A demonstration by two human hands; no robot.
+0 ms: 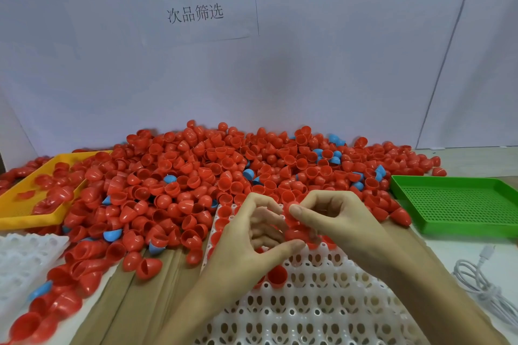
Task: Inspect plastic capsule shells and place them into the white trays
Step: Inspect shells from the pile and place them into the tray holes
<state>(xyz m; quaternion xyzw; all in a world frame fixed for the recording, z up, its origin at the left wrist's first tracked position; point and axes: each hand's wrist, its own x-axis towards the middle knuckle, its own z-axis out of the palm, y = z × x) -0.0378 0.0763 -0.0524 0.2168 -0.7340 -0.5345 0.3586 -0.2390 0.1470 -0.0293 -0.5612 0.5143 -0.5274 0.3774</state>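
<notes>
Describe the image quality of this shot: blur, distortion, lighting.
Head view: the wide lens bends the wall seams and edges; light is soft and even, with a faint shadow on the wall; the left hand and right hand are slightly motion-blurred around the red shells.

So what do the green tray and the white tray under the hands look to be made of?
Green tray: apparently rigid moulded plastic with a dull sheen, judging by its perforated grid floor and raised rim. White tray: likely thinner, slightly translucent plastic, glossy, with formed cups and cut-out holes.
</notes>
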